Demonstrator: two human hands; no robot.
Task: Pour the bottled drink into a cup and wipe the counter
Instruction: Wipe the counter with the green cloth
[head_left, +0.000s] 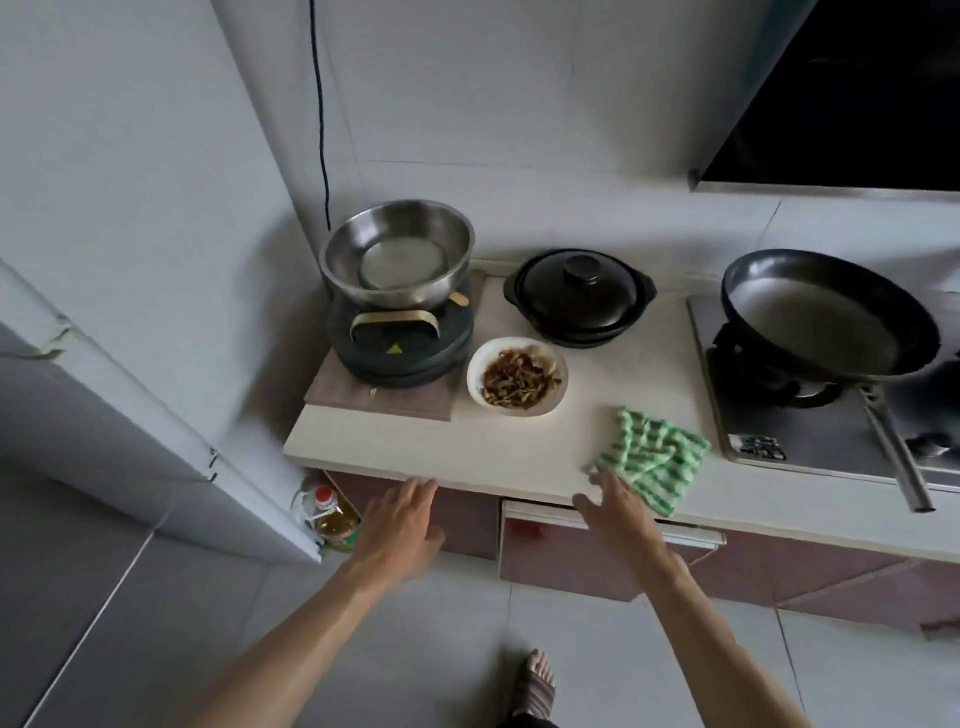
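Observation:
A green and white striped cloth (655, 460) lies crumpled near the front edge of the white counter (415, 447). My right hand (615, 512) is spread open at that edge, its fingertips at the cloth's near left corner. My left hand (402, 525) hovers open just below the counter's front edge, further left, holding nothing. No cup or drink bottle shows on the counter. A bottle (332, 517) with a red cap and yellow liquid stands on the floor under the counter's left end.
A white bowl of dark food (517, 376) sits mid-counter. Behind it are a black lidded clay pot (579, 296) and a steel basin (397, 252) stacked on a dark round cooker. A black pan (826, 314) rests on the gas stove at right. My foot (537, 680) is on the tiled floor.

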